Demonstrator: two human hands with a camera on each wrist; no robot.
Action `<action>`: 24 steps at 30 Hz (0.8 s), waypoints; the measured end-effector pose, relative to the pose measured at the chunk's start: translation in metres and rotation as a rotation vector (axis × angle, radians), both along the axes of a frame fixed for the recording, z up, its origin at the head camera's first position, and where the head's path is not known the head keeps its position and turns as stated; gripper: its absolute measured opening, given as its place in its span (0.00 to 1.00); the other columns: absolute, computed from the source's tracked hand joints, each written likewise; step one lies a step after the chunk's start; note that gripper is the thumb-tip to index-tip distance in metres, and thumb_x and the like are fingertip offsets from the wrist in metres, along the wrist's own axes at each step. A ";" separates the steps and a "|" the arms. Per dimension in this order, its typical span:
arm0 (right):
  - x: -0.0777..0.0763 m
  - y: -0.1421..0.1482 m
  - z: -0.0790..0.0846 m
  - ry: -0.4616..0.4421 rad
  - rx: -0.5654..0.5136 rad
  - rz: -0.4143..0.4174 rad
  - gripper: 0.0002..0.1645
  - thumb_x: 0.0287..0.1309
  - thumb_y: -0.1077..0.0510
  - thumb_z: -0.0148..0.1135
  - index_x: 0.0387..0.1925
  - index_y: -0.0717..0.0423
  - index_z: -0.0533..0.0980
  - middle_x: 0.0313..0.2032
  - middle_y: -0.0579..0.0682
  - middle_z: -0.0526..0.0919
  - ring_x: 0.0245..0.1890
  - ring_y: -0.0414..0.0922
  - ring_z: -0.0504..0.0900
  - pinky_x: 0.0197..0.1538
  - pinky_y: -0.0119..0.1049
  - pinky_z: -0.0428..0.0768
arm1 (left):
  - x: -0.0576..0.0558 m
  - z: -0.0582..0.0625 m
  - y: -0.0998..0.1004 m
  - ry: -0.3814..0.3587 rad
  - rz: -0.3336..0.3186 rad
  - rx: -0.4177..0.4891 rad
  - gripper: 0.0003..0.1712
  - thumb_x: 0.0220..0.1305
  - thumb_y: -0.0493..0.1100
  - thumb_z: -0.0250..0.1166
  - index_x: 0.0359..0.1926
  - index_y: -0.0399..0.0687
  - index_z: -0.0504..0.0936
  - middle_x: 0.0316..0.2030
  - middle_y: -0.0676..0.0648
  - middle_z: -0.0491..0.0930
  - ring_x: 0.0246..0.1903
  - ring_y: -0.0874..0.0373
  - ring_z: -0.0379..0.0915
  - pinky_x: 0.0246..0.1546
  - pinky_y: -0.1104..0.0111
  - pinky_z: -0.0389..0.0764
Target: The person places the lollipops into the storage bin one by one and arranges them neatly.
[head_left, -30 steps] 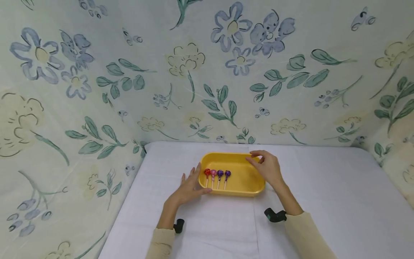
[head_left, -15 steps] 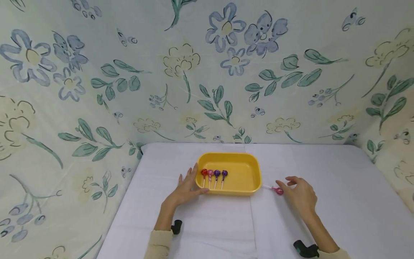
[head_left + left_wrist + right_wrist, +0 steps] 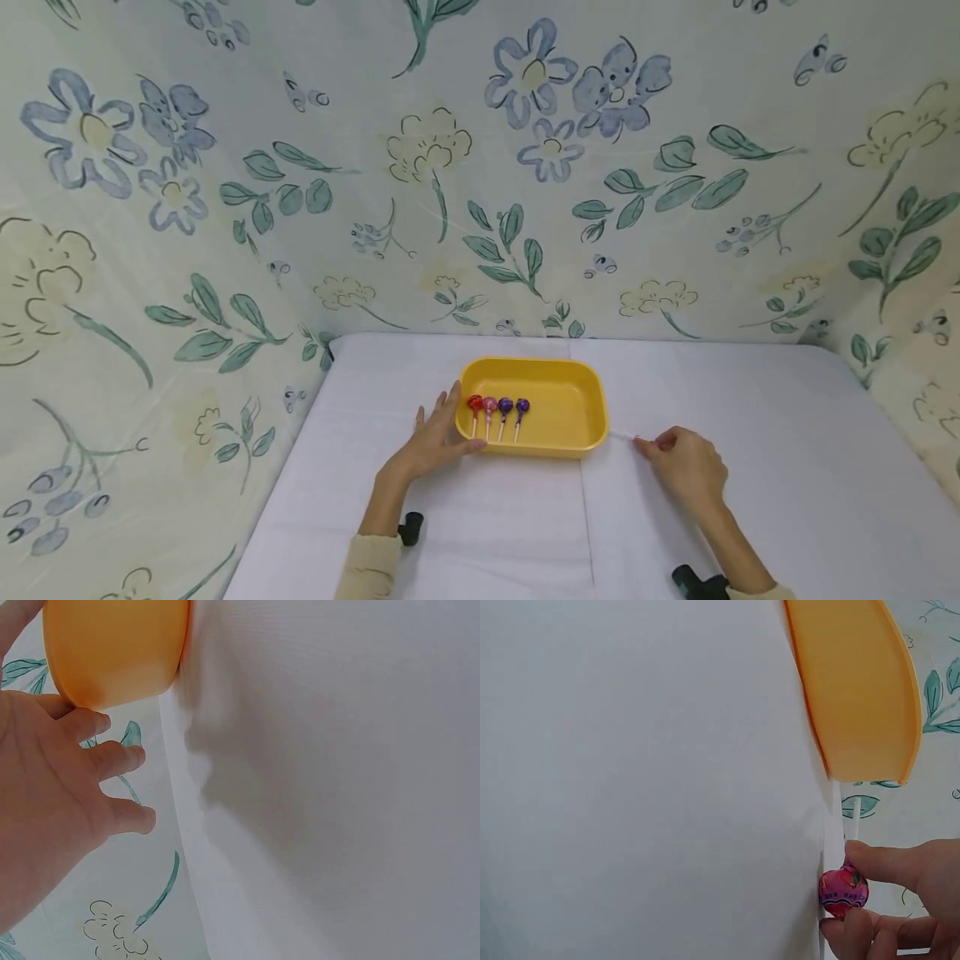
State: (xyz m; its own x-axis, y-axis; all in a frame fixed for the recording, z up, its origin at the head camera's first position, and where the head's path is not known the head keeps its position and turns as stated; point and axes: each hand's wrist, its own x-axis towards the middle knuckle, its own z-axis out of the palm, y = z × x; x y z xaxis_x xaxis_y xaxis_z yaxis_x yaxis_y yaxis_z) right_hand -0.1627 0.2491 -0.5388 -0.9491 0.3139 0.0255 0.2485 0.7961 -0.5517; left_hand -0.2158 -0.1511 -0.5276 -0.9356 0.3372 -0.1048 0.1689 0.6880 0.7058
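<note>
A yellow tray lies on the white-covered table. Inside, at its left end, a red lollipop, a pink lollipop and two purple lollipops form a row, sticks toward the near side. My left hand rests spread against the tray's left end, thumb at the near rim. To the right of the tray, my right hand pinches a pink-and-purple wrapped lollipop between thumb and fingers. Its white stick points toward the tray; in the head view the hand mostly hides the candy head.
White cloth covers the table. A floral fabric backdrop stands behind it and along the left side. Dark wrist devices sit on both wrists.
My right hand has moved from the tray's far right rim to the lollipop beside the tray and has taken hold of it. The left hand stays against the tray.
</note>
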 end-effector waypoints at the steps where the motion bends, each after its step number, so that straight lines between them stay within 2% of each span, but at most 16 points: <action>1: 0.001 0.001 0.000 0.000 0.000 0.000 0.25 0.56 0.45 0.76 0.34 0.66 0.83 0.27 0.58 0.86 0.23 0.48 0.78 0.22 0.33 0.70 | 0.000 0.000 0.000 0.003 0.000 -0.002 0.65 0.63 0.64 0.71 0.84 0.51 0.39 0.84 0.47 0.40 0.84 0.42 0.32 0.81 0.39 0.26; 5: 0.002 0.003 -0.001 0.026 -0.019 0.005 0.24 0.56 0.48 0.77 0.37 0.68 0.84 0.30 0.61 0.87 0.26 0.49 0.80 0.24 0.33 0.71 | 0.001 0.000 0.001 0.003 0.003 -0.005 0.65 0.63 0.64 0.71 0.84 0.51 0.39 0.84 0.47 0.40 0.84 0.42 0.32 0.81 0.39 0.25; 9: 0.001 0.003 -0.002 0.039 -0.031 -0.023 0.26 0.54 0.51 0.79 0.42 0.71 0.84 0.34 0.64 0.88 0.28 0.51 0.81 0.26 0.32 0.70 | 0.001 0.000 0.001 0.008 0.002 -0.002 0.64 0.63 0.63 0.71 0.84 0.51 0.39 0.84 0.47 0.40 0.84 0.42 0.32 0.81 0.39 0.25; 14: 0.001 0.004 -0.001 0.029 -0.021 -0.044 0.24 0.55 0.51 0.78 0.43 0.68 0.85 0.36 0.64 0.89 0.28 0.50 0.80 0.26 0.33 0.68 | 0.002 0.000 0.001 0.013 -0.002 0.004 0.64 0.64 0.63 0.70 0.84 0.52 0.38 0.84 0.48 0.40 0.84 0.43 0.31 0.81 0.40 0.24; 16: 0.000 0.004 0.000 0.029 -0.026 -0.040 0.23 0.56 0.51 0.78 0.44 0.66 0.85 0.34 0.62 0.89 0.25 0.49 0.78 0.26 0.33 0.67 | 0.001 0.000 0.000 0.018 -0.007 0.003 0.64 0.64 0.64 0.70 0.84 0.51 0.38 0.84 0.48 0.40 0.84 0.42 0.31 0.81 0.39 0.25; 21: -0.006 0.005 0.003 0.024 -0.117 -0.010 0.23 0.62 0.53 0.74 0.51 0.67 0.84 0.38 0.65 0.88 0.17 0.46 0.77 0.21 0.33 0.71 | 0.000 0.001 -0.001 0.024 -0.006 0.000 0.64 0.64 0.63 0.71 0.84 0.50 0.38 0.84 0.47 0.40 0.84 0.42 0.32 0.81 0.38 0.26; 24: -0.013 0.007 0.007 0.072 -0.186 -0.006 0.23 0.64 0.54 0.72 0.53 0.66 0.83 0.45 0.67 0.87 0.18 0.46 0.78 0.19 0.30 0.74 | -0.001 0.000 -0.001 0.022 -0.011 -0.002 0.64 0.64 0.63 0.70 0.84 0.51 0.38 0.84 0.48 0.40 0.84 0.42 0.32 0.81 0.38 0.25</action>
